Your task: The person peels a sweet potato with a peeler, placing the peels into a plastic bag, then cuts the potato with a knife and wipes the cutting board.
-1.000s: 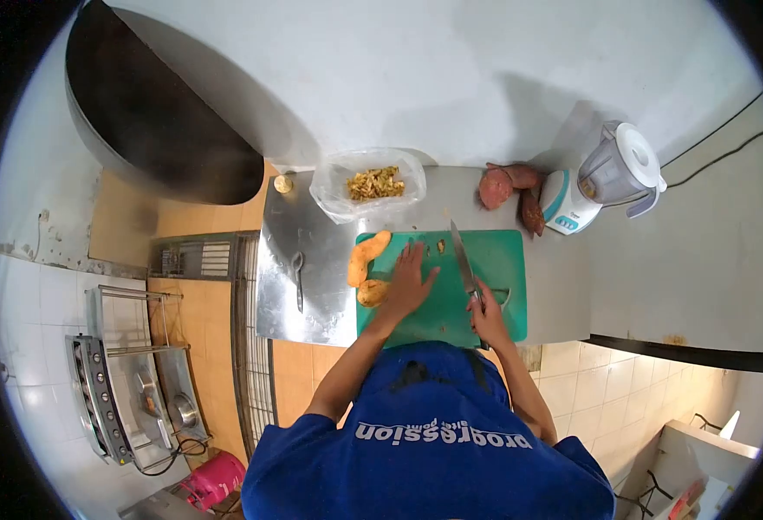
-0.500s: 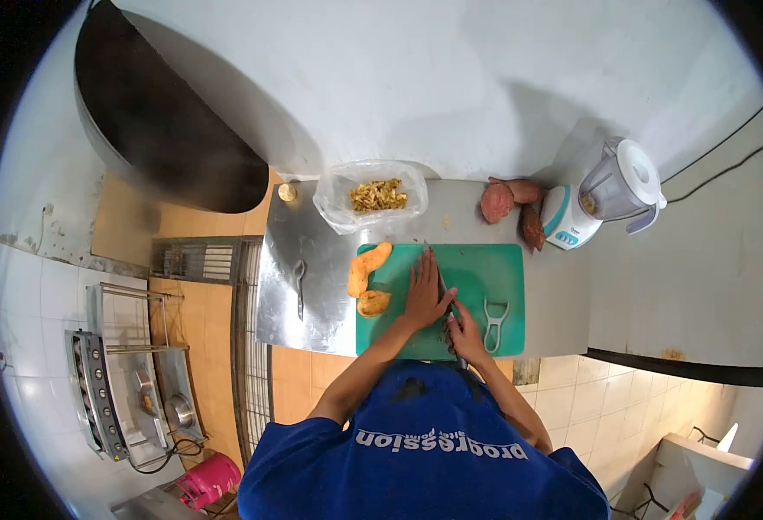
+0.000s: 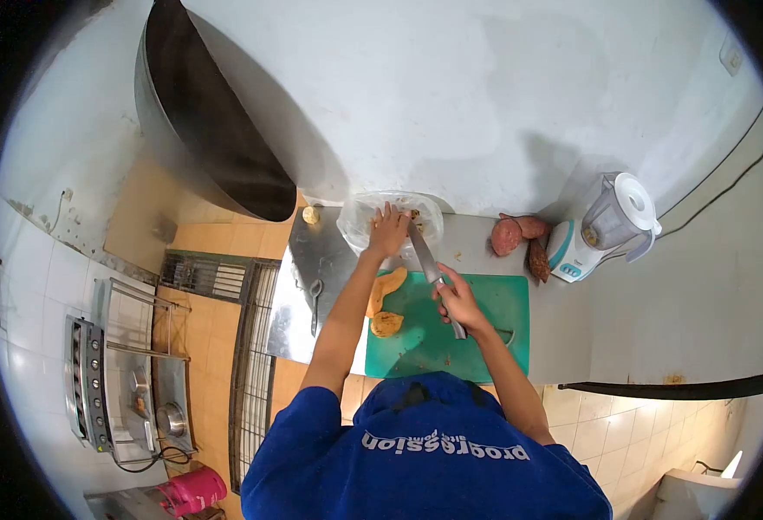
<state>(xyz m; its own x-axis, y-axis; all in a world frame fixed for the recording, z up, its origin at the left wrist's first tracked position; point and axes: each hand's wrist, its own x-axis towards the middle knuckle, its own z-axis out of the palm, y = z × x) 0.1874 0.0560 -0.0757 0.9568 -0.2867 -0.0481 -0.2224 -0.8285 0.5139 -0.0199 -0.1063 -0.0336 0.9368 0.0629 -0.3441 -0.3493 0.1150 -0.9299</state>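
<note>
My right hand (image 3: 459, 303) grips the handle of a kitchen knife (image 3: 422, 248), its blade angled up and left over the top edge of the green cutting board (image 3: 507, 299). My left hand (image 3: 388, 232), fingers spread, is over the clear plastic bag (image 3: 431, 234). It covers most of the chopped scraps inside. On the board's left side lie a long peeled orange piece (image 3: 386, 289) and a shorter peeled chunk (image 3: 386, 324), which look like sweet potato. A peeler (image 3: 508, 336) lies mostly hidden beneath my right forearm.
Unpeeled reddish sweet potatoes (image 3: 507, 237) lie beside a white blender (image 3: 579, 247) at the right. A spoon (image 3: 315, 305) and a small pale round piece (image 3: 311, 215) rest on the steel table (image 3: 295, 325). A large dark wok-shaped pan (image 3: 217, 113) stands at upper left.
My left hand has moved from the board up to the plastic bag. My right hand has lifted the knife and swung its blade toward the bag. The camera view has shifted slightly.
</note>
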